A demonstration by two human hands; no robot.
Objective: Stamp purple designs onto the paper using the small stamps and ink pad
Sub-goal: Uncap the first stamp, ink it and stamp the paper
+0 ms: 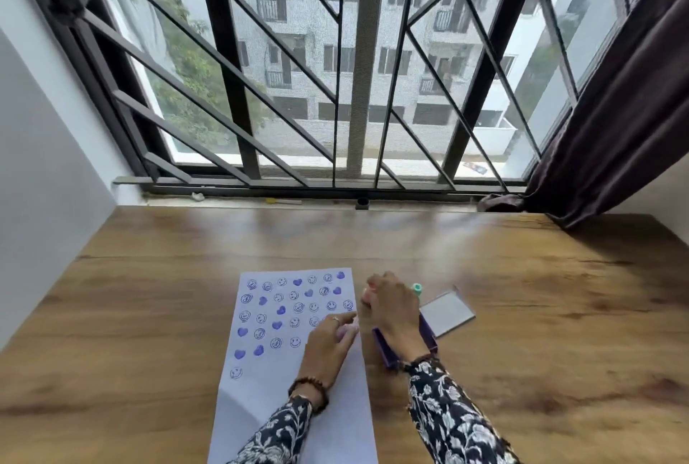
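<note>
A white paper lies on the wooden table, its upper half covered with purple smiley and heart prints. My left hand rests on the paper's right edge, its fingers closed on a small pale pink stamp. My right hand reaches over the purple ink pad, which lies just right of the paper and is mostly hidden under the wrist. The fingers close around another pink stamp beyond the pad. A mint green stamp stands behind that hand.
The ink pad's clear lid lies open to the right of the pad. The wooden table runs back to a barred window. A dark curtain hangs at the right, a white wall at the left.
</note>
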